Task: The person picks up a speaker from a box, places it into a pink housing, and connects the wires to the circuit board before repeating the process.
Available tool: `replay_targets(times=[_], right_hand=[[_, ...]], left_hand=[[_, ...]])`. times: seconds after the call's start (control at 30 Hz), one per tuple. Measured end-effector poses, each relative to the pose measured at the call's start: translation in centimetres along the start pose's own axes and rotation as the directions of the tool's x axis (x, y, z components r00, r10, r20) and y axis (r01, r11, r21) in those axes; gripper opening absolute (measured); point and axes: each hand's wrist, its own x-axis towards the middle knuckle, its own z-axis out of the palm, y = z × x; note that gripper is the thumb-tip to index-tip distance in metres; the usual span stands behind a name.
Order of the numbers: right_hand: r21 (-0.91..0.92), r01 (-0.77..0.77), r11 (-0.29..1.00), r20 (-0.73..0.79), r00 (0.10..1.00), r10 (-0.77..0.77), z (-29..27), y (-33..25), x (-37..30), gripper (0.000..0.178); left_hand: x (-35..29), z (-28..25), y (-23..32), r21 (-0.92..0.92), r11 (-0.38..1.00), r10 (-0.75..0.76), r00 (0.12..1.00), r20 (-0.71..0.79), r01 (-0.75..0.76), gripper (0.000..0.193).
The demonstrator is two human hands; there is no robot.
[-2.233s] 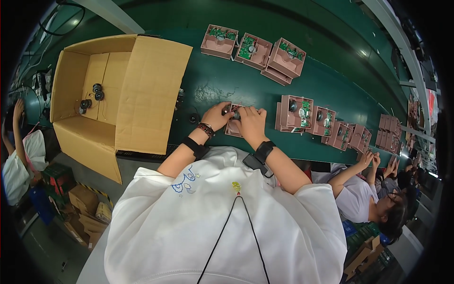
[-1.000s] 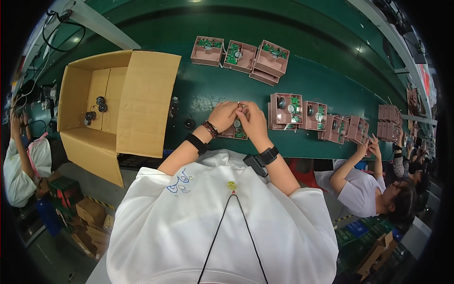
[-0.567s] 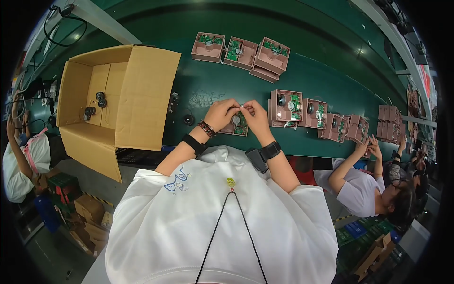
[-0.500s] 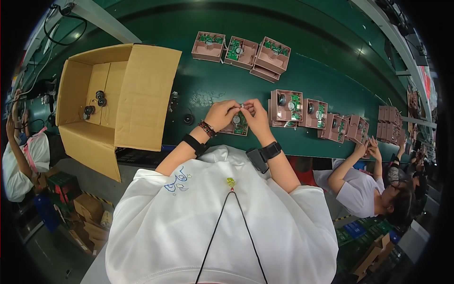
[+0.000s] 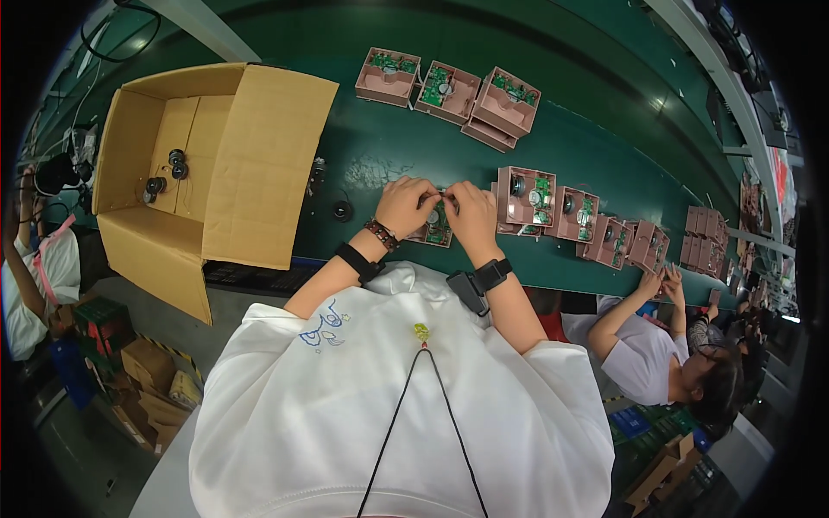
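My left hand (image 5: 403,207) and my right hand (image 5: 471,212) meet above the bench, fingertips pinched close together. Whatever lies between them is too small to make out. Directly beneath is a dusty-pink plastic housing (image 5: 439,235) with a green circuit board and a round part inside, partly covered by my hands. To the left of my left hand, a small black round speaker (image 5: 343,211) with a thin wire lies on the green bench. Just right of my right hand stands another pink housing (image 5: 527,197) holding a black speaker and a green board, on top of a second one.
A large open cardboard box (image 5: 272,164) at left holds a few black speakers (image 5: 178,164). Several pink housings (image 5: 389,78) stand at the back, and more (image 5: 574,214) run off rightward. A co-worker (image 5: 643,345) sits at right; another person (image 5: 52,268) is at far left.
My hands stay together over the housing; the right hand has turned slightly, its fingers more curled inward. The whole view has shifted a little. The co-worker's hands at right have moved slightly.
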Motion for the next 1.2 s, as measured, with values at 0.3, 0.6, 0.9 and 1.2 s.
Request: replay_targets(times=[0.3, 0.6, 0.9, 1.2], right_hand=[[-0.112, 0.06, 0.992, 0.03, 0.998, -0.057, 0.5, -0.4, 0.2, 0.009], [0.002, 0.005, 1.0, 0.186, 0.983, -0.005, 2.1, 1.0, -0.5, 0.006], [0.022, -0.187, 0.982, 0.016, 0.982, 0.187, 3.2, 1.9, -1.3, 0.008], [0.248, -0.309, 0.918, 0.059, 0.951, 0.304, 5.4, 3.8, -2.6, 0.011]], left_hand=[[-0.2, -0.5, 0.2, 0.206, 0.977, 0.052, 0.999, -0.003, -0.05, 0.009], [-0.7, -0.4, -0.2, 0.228, 0.973, 0.035, 0.999, 0.022, -0.039, 0.009], [-2.3, -0.8, -3.0, 0.137, 0.983, -0.105, 0.985, -0.136, 0.124, 0.03], [-4.4, -0.3, -3.3, 0.137, 0.931, -0.357, 0.919, 0.165, 0.338, 0.046]])
